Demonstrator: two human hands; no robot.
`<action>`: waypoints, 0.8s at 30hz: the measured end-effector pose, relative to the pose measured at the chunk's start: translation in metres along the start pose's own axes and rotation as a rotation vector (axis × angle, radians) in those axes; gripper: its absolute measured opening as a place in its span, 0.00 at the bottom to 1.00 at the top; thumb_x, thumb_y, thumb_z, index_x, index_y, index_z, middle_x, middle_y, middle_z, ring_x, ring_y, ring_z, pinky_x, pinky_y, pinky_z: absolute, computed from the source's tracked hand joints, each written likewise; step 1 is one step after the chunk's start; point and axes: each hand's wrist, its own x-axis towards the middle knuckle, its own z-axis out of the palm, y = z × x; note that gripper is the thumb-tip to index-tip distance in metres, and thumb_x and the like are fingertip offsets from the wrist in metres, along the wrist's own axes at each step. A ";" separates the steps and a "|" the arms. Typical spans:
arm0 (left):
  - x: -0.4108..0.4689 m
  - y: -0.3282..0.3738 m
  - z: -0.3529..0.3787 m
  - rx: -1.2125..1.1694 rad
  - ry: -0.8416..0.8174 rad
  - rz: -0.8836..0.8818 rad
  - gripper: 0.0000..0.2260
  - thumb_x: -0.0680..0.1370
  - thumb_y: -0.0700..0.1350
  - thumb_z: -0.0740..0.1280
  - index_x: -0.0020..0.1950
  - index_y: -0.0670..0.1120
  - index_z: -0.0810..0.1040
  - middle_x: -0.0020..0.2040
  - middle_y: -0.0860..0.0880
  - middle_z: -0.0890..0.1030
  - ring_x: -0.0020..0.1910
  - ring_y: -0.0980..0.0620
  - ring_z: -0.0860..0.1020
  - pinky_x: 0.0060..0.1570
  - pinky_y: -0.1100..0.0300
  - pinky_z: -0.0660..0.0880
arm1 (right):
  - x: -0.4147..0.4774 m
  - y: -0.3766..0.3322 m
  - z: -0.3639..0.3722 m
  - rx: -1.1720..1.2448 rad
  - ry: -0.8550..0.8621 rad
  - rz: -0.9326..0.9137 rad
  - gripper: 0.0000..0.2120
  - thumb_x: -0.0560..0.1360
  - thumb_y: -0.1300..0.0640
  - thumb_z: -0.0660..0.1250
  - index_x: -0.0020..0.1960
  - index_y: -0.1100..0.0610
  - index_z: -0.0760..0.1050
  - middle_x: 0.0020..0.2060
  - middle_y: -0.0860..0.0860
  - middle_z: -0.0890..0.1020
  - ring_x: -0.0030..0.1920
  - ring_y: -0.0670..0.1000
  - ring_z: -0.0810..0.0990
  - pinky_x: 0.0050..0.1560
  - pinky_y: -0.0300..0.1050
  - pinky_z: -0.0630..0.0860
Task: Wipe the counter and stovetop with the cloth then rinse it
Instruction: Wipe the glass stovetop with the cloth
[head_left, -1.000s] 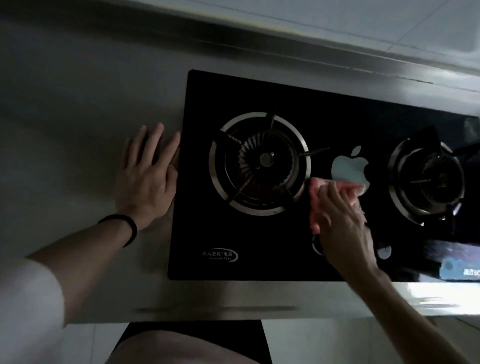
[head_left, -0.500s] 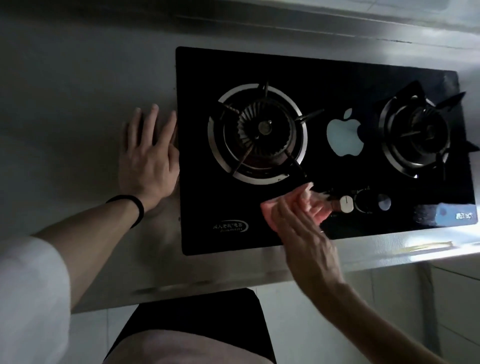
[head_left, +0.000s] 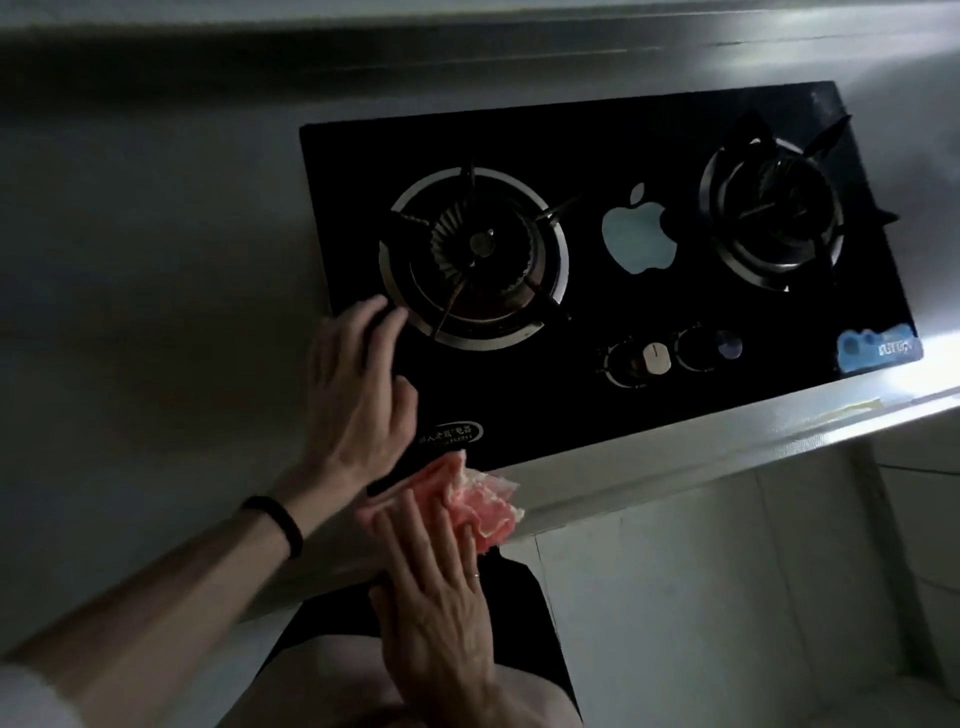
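- Head view, dim light: pink cloth (head_left: 485, 506) lay bunched on the front lip of the steel counter (head_left: 156, 322), just in front of the near-left corner of the stovetop (head_left: 597, 156)
- right hand (head_left: 436, 571) pressed on the cloth with straight fingers laid flat over it, not clenched; crumpled folds stuck out past the fingertips on the right side; a thin ring (head_left: 475, 575) showed on one finger
- left hand (head_left: 358, 384) was released over the near-left corner of the stovetop, fingers loosely spread and holding nothing, their tips just beside the metal rim of the left burner (head_left: 475, 254); whether the palm touched the glass could not be told; a black band (head_left: 278, 525) circled the wrist
- stovetop was black glass set into the counter, with the left burner and the right burner (head_left: 774, 208) well apart and a pale apple-shaped logo (head_left: 639, 228) between them
- near the front edge sat a white knob (head_left: 655, 358) and, just to its right, a dark knob (head_left: 727, 345); a blue label (head_left: 878, 345) marked the near-right corner, and an oval brand mark (head_left: 452, 432) lay just beside the left hand
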 end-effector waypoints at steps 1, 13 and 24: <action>-0.007 0.014 0.006 -0.028 -0.024 0.020 0.30 0.75 0.42 0.63 0.77 0.38 0.68 0.76 0.39 0.69 0.74 0.38 0.68 0.73 0.37 0.66 | -0.004 0.006 0.000 -0.004 -0.010 0.026 0.31 0.84 0.45 0.56 0.85 0.50 0.55 0.85 0.51 0.54 0.85 0.56 0.49 0.80 0.59 0.55; -0.017 0.056 0.013 0.055 -0.151 0.246 0.38 0.74 0.48 0.70 0.82 0.41 0.61 0.75 0.36 0.67 0.75 0.35 0.68 0.72 0.40 0.68 | 0.010 0.133 -0.044 0.062 0.068 0.510 0.38 0.84 0.35 0.48 0.84 0.48 0.34 0.84 0.51 0.33 0.83 0.52 0.31 0.83 0.57 0.36; 0.006 0.092 0.073 0.269 -0.591 0.397 0.33 0.85 0.55 0.56 0.84 0.62 0.39 0.85 0.45 0.36 0.84 0.37 0.39 0.81 0.39 0.42 | 0.018 0.132 -0.058 0.138 0.091 0.547 0.42 0.83 0.34 0.52 0.85 0.56 0.40 0.84 0.58 0.38 0.84 0.57 0.33 0.83 0.61 0.40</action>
